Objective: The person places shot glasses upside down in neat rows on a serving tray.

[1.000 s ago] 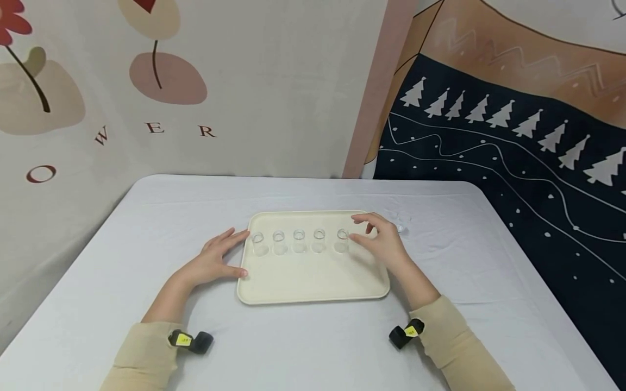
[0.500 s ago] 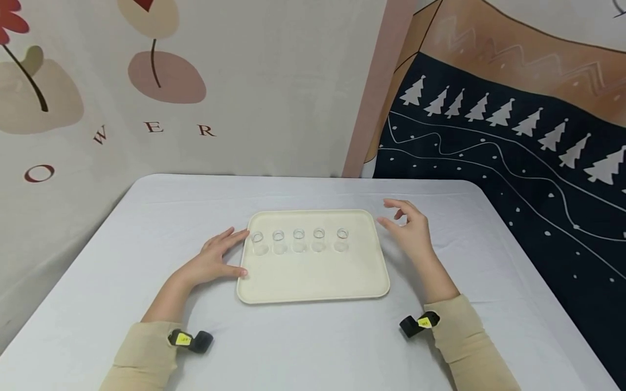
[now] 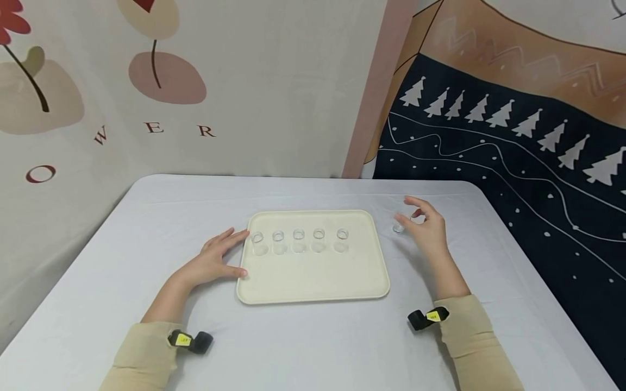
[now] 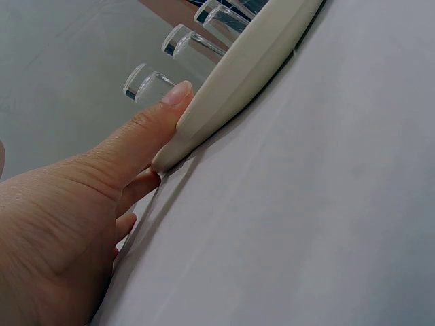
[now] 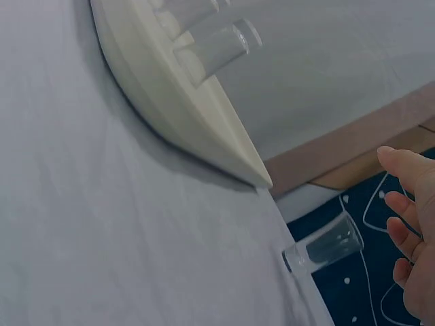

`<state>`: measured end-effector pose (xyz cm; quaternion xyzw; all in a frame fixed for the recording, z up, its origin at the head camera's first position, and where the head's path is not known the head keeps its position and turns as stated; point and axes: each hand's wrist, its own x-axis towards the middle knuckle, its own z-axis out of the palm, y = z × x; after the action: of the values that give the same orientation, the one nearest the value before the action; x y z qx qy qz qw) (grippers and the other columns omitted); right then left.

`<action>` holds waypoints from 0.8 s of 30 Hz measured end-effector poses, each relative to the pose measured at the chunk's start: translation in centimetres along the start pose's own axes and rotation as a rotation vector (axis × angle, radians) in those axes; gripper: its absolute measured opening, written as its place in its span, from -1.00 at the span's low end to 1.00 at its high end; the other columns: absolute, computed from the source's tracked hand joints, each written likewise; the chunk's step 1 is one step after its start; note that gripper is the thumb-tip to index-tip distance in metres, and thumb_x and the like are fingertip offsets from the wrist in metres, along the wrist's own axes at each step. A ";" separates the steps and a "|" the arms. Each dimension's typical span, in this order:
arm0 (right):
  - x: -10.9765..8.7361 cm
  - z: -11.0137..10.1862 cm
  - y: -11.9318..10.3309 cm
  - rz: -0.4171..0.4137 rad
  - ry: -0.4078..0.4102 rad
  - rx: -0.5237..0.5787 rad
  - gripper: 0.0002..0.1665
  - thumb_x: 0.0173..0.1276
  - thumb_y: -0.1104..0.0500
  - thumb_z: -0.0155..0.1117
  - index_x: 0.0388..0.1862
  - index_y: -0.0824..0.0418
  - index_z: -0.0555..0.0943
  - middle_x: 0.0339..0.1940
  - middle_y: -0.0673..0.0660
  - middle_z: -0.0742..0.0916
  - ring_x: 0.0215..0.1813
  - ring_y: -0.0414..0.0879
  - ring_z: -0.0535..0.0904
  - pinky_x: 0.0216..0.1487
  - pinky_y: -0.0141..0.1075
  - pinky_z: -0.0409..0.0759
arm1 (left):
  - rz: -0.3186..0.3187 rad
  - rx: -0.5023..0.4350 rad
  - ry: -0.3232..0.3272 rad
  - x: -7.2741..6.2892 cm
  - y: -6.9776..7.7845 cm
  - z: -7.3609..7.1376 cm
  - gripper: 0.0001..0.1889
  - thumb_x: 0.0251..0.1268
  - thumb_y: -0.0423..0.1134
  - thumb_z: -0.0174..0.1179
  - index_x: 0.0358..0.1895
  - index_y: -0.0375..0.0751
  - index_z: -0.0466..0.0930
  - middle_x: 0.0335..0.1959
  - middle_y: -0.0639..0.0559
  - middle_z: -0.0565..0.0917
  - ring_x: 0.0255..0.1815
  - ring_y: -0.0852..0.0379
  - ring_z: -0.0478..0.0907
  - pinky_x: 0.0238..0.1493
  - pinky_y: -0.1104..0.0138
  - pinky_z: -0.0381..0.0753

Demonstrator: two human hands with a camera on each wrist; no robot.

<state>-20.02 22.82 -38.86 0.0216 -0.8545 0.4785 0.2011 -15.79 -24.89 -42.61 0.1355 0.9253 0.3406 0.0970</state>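
Several small clear cups stand in a row on a cream tray point(image 3: 313, 282); the rightmost cup point(image 3: 341, 241) is near the tray's right side. My left hand point(image 3: 215, 260) touches the tray's left edge with its fingers spread, and in the left wrist view the thumb point(image 4: 178, 94) lies against the rim. Beyond the tray's right side, another clear cup point(image 5: 329, 246) stands on the tablecloth. My right hand point(image 3: 426, 231) is beside this cup, thumb and forefinger apart. In the right wrist view a gap separates the fingers point(image 5: 401, 234) from the cup.
A white cloth point(image 3: 318, 347) covers the table. Behind it hang a pale printed curtain point(image 3: 274, 98) and, on the right, a dark cloth with white trees point(image 3: 489, 146). Each sleeve carries a black wrist camera, such as the left one point(image 3: 193, 342).
My right hand has moved right, away from the tray's rightmost cup, over to the cup standing on the tablecloth. The left hand and the tray have stayed in place.
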 end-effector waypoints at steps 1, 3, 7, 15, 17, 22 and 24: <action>0.0 -0.1 0.3 0.008 -0.006 -0.002 -0.43 0.17 0.17 0.47 0.18 0.19 0.56 0.10 0.12 0.65 -0.15 -0.13 0.42 -0.18 -0.31 0.28 | 0.002 -0.001 0.001 0.0 0.1 0.0 0.10 -0.19 0.19 0.46 0.50 -0.04 0.12 0.51 -0.30 -0.05 0.45 -0.42 -0.26 0.20 -0.45 -0.21; 0.1 -0.2 0.8 0.025 -0.019 -0.012 -0.39 0.19 0.14 0.46 0.22 0.19 0.53 0.13 0.13 0.64 -0.14 -0.11 0.43 -0.18 -0.30 0.29 | 0.002 -0.004 0.005 0.0 0.1 0.0 0.10 -0.20 0.19 0.46 0.49 -0.04 0.13 0.51 -0.30 -0.05 0.45 -0.43 -0.25 0.20 -0.45 -0.21; 0.2 -0.4 1.9 0.069 -0.067 -0.029 -0.33 0.21 0.11 0.44 0.29 0.20 0.48 0.15 0.15 0.63 -0.09 -0.08 0.43 -0.21 -0.33 0.35 | 0.001 0.001 0.010 0.0 0.1 0.1 0.10 -0.21 0.19 0.46 0.49 -0.04 0.13 0.51 -0.31 -0.04 0.45 -0.43 -0.24 0.19 -0.46 -0.20; 0.1 -0.3 3.5 0.141 -0.128 -0.018 -0.33 0.22 0.13 0.43 0.29 0.26 0.46 0.13 0.20 0.63 -0.02 -0.02 0.45 -0.29 -0.48 0.45 | -0.025 0.004 0.001 0.1 0.1 0.2 0.14 -0.25 0.23 0.46 0.50 -0.04 0.11 0.51 -0.29 -0.06 0.45 -0.42 -0.26 0.19 -0.46 -0.21; 0.1 -0.2 3.9 0.155 -0.131 -0.020 -0.34 0.23 0.11 0.43 0.28 0.25 0.47 0.12 0.20 0.64 -0.02 -0.03 0.45 -0.24 -0.45 0.46 | -0.023 0.007 0.000 0.1 0.1 0.2 0.13 -0.23 0.22 0.46 0.50 -0.04 0.11 0.51 -0.29 -0.06 0.45 -0.42 -0.26 0.20 -0.46 -0.21; 0.0 0.3 5.0 0.178 -0.142 -0.040 -0.37 0.22 0.07 0.43 0.24 0.23 0.51 0.07 0.20 0.65 -0.07 -0.06 0.46 -0.11 -0.34 0.47 | -0.017 0.005 0.003 0.1 0.2 0.1 0.11 -0.21 0.20 0.46 0.50 -0.05 0.12 0.51 -0.30 -0.06 0.45 -0.43 -0.25 0.19 -0.46 -0.20; 0.0 0.4 5.3 0.176 -0.145 -0.045 -0.39 0.21 0.09 0.44 0.22 0.24 0.53 0.04 0.20 0.65 -0.09 -0.07 0.46 -0.10 -0.32 0.48 | -0.020 0.004 0.003 0.1 0.2 0.1 0.11 -0.21 0.19 0.46 0.50 -0.04 0.12 0.51 -0.30 -0.07 0.45 -0.43 -0.25 0.19 -0.46 -0.20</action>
<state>-21.39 25.31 -43.33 -0.0234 -0.8760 0.4721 0.0964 -15.78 -24.63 -42.53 0.1257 0.9274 0.3381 0.0989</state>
